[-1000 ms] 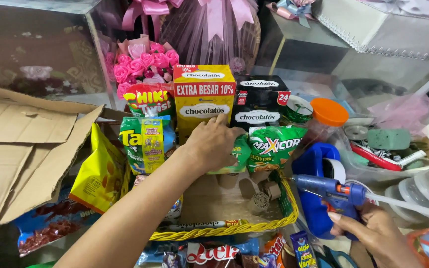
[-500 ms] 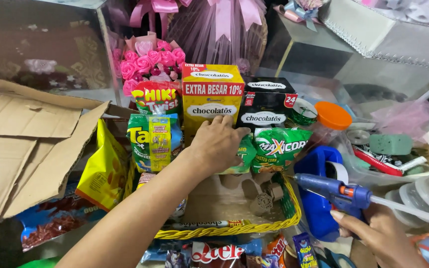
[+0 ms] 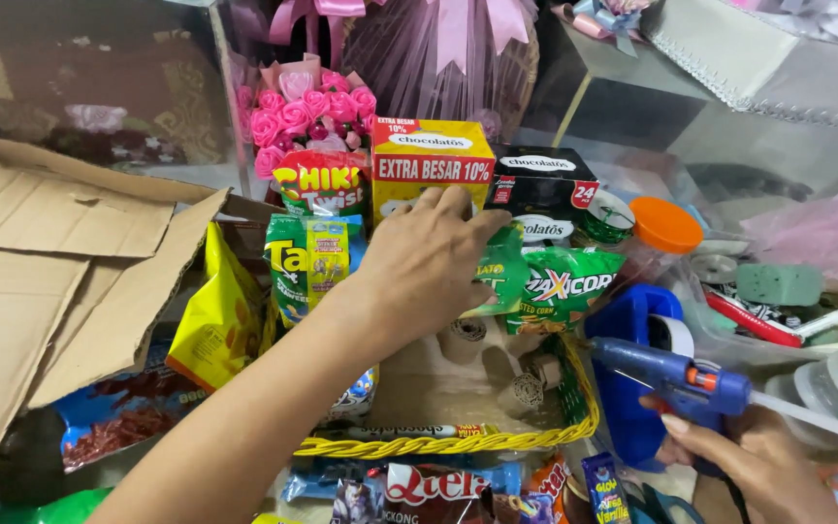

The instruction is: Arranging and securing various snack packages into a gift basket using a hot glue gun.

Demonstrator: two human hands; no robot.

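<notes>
Cluttered snack basket (image 3: 497, 442), left hand (image 3: 434, 262) now higher, fingers spread on yellow box (image 3: 431, 167), right hand (image 3: 744, 461) gripping glue gun (image 3: 676, 374)

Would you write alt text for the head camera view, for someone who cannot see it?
A left hand presses a green snack bag against stacked snack boxes in a yellow basket, while the right hand holds a blue glue gun. Flattened cardboard lies to the left.

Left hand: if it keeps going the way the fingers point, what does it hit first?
The left hand points up and away; its fingertips already lie on the yellow-and-red snack box, so that box comes first. The black box sits just right of the line, though depth is unclear.
</notes>
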